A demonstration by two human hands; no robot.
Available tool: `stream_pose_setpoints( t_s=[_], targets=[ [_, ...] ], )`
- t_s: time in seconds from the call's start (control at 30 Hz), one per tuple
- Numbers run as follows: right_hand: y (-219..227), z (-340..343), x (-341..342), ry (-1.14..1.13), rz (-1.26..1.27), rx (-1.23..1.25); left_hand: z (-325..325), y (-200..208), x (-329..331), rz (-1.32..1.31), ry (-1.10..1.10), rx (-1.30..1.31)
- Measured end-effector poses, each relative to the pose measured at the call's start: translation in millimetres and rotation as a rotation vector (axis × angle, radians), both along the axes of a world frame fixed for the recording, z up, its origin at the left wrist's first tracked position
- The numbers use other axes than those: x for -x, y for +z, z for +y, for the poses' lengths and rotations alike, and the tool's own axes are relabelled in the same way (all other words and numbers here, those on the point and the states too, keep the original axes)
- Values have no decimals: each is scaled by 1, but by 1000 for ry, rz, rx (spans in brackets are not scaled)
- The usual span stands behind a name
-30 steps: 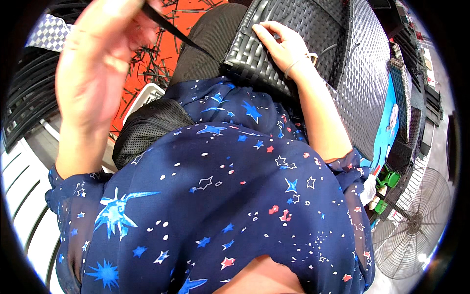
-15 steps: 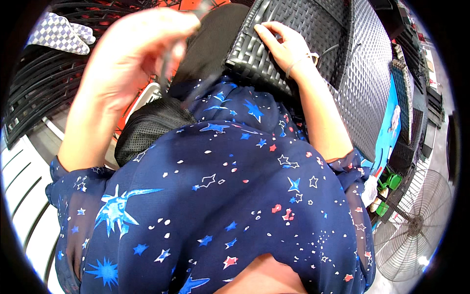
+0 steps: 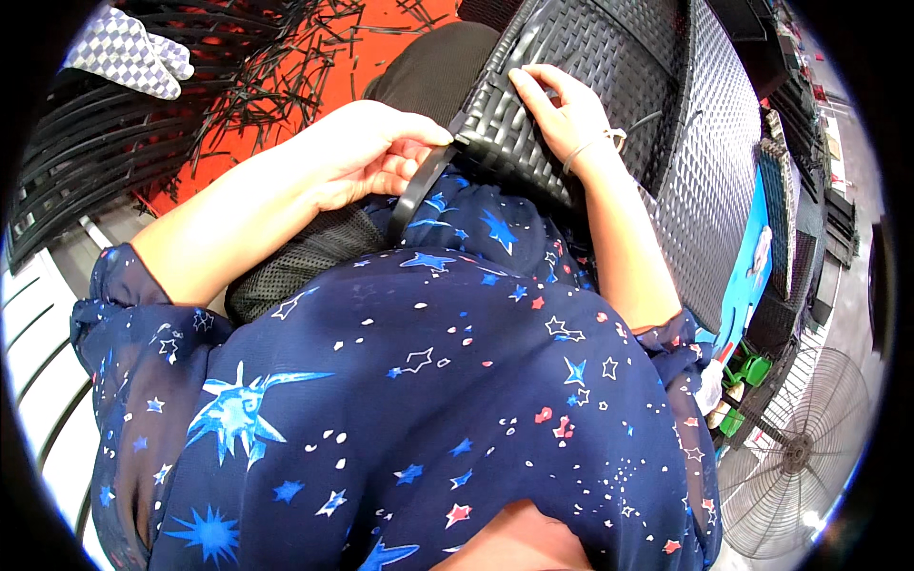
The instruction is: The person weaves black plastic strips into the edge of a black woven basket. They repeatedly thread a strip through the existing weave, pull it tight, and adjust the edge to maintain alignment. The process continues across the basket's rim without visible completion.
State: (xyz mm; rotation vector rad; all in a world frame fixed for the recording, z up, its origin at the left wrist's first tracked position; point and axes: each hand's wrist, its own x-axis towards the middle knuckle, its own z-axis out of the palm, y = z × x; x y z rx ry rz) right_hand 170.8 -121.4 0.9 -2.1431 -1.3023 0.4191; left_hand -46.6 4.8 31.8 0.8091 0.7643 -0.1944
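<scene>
A black woven wicker furniture piece [image 3: 609, 71] leans across my lap, its braided edge towards me. My left hand [image 3: 386, 157] pinches a flat, glossy black strip [image 3: 416, 198] between thumb and fingers, right at the near left corner of that edge. The strip's lower end hangs down over my dark blue star-print clothing [image 3: 476, 228]. Further up the edge rests my right hand [image 3: 569, 116], its thumb and index finger closed on the rim of the weave. The undersides of the right fingers are partly hidden.
Black strip offcuts [image 3: 276, 95] lie scattered over a red surface [image 3: 381, 43] ahead. At the far left are bundled black strips [image 3: 105, 171] with a checked glove [image 3: 124, 57] on them. A white slatted seat [image 3: 43, 333] is at left, a caged fan [image 3: 795, 452] at lower right.
My left hand has come down and to the right with the black strip, arriving at the wicker corner. My right hand stays on the edge. The red surface with offcuts now shows more fully.
</scene>
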Motion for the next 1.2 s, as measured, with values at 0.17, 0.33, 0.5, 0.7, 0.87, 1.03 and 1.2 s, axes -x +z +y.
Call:
stream_pose_setpoints(
  t_s=[0.17,0.33,0.5,0.7,0.87,1.03,1.2],
  targets=[
    [1,-1,1,-8,6,-18,3,-3,-6,-28,-64,22],
    [0,-1,0,-4,-12,-20,8,-5,-12,-5,-88,91],
    [1,0,2,-4,-6,-24,7,-17,-11,10,-93,105],
    [0,-1,0,7,-18,-42,10,1,-16,37,-108,143],
    [0,-1,0,6,-11,-51,28,-12,-25,-34,-201,295],
    [3,-2,2,-22,10,-31,29,-5,-33,38,-235,183],
    [32,-2,21,59,-557,-350,23,-11,-30,-69,-203,199]
  ],
)
